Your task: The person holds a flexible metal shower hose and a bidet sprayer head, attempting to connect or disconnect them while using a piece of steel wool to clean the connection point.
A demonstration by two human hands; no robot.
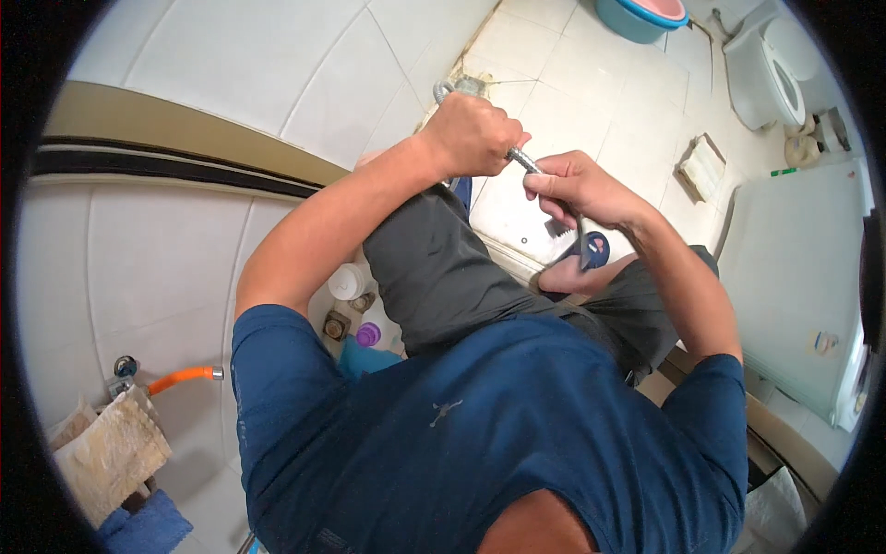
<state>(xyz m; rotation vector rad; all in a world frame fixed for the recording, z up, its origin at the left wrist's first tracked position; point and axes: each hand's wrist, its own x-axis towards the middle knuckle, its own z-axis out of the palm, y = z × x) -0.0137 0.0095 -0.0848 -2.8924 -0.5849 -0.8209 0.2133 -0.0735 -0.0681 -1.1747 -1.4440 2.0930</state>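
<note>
My left hand (471,137) is closed in a fist around a flexible ribbed metal hose (524,161). One curved grey end of it shows past the fist, near the wall corner. My right hand (583,189) grips the hose a short way to the right, thumb and fingers closed on it. From under the right hand a grey, curved length (582,242) hangs toward my foot; whether it belongs to the same hose I cannot tell. Just below the right fingers is a small dark toothed piece (557,227), too small to name.
A blue basin (632,20) and a white toilet (771,78) stand at the far right. A folded cloth (703,169) lies on the floor tiles. Bottles, one with a purple cap (368,334), crowd beside my left leg. An orange hose (180,379) and towels (115,452) hang at the left wall.
</note>
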